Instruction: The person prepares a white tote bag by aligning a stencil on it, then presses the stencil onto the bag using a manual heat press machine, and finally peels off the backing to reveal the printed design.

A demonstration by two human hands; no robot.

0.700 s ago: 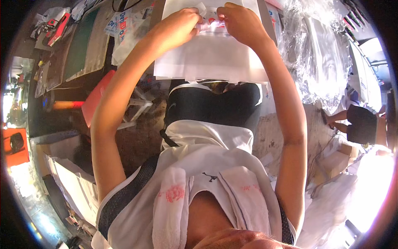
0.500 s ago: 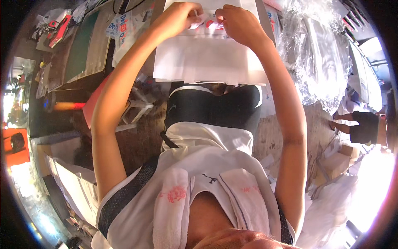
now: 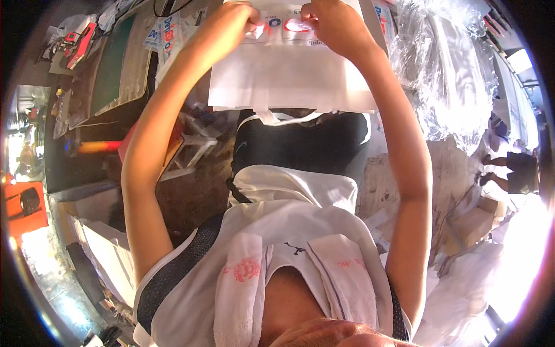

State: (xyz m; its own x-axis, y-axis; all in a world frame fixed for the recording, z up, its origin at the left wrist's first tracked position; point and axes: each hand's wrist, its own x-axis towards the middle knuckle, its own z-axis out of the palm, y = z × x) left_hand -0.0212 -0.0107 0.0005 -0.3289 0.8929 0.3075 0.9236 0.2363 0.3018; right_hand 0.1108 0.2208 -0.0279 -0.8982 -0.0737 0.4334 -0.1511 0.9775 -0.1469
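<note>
A white flat bag (image 3: 283, 75) lies at the top middle, its handle (image 3: 265, 115) hanging over the near edge. Blue and red print shows on its far part. Over the print's left side, my left hand (image 3: 236, 22) is closed on a small white wad (image 3: 255, 32), perhaps cloth or paper. My right hand (image 3: 332, 26) bends over the right side of the print. A similar white wad (image 3: 295, 25) pokes out from its pinched fingers and touches the bag. The tips of some fingers are hidden.
Crumpled clear plastic sheeting (image 3: 442, 75) hangs at right. Flat boards (image 3: 124, 61) and printed plastic bags (image 3: 167, 34) lie to the left. A red-orange stool-like thing (image 3: 130, 139) stands beside my left arm. Cardboard boxes (image 3: 477, 222) sit at lower right; another person (image 3: 517, 173) is beyond.
The bag has shifted slightly left and nearer the top, and its handle now droops into view. My left hand has moved left, away from the right hand. Both hands keep their closed grip.
</note>
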